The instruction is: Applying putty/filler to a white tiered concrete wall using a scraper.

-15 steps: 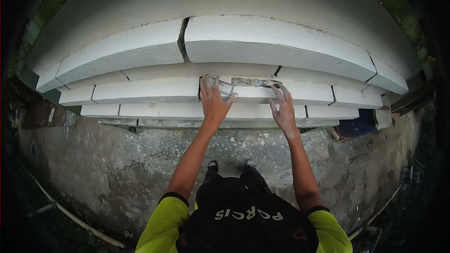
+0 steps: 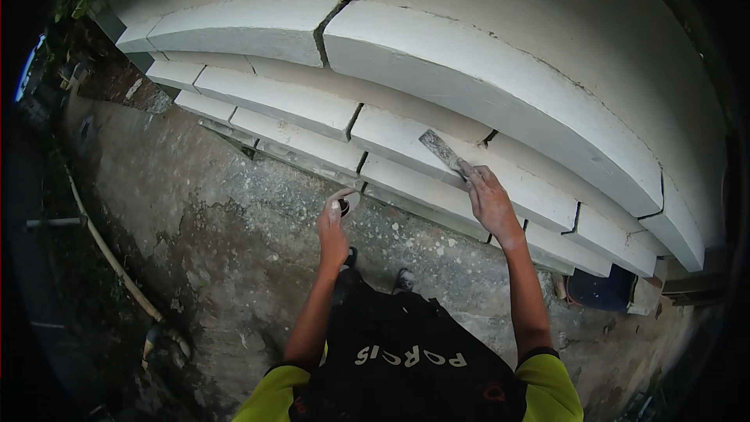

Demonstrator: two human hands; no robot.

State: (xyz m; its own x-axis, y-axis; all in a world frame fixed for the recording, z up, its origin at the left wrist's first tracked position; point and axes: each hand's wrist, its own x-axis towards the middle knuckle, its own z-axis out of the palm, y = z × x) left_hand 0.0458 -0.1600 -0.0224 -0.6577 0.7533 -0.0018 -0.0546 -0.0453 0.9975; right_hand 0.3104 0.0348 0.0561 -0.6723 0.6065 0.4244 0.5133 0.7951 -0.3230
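Note:
My right hand (image 2: 494, 202) is closed round the handle of a putty knife (image 2: 438, 147). Its blade is flat, rectangular and mottled with whitish residue, and points to the upper left over a white block ledge (image 2: 406, 134). Lower and to the left, my left hand (image 2: 333, 236) curls its fingers round a small pale object with a dark part (image 2: 351, 202); its kind is hard to make out. That hand hangs over the ground, just in front of the lowest blocks. Pale dust coats the fingers of both hands.
White blocks with dark gaps form stepped ledges, the upper one (image 2: 484, 78) overhanging a plastered wall. Below lies a paint-spattered concrete floor (image 2: 258, 242). A dark blue container (image 2: 598, 289) stands at the right, and a long pole or pipe (image 2: 109, 254) lies at the left.
My right hand has picked up the putty knife from the ledge. My left hand has come off the ledge, bringing the small object down and nearer. The view has turned.

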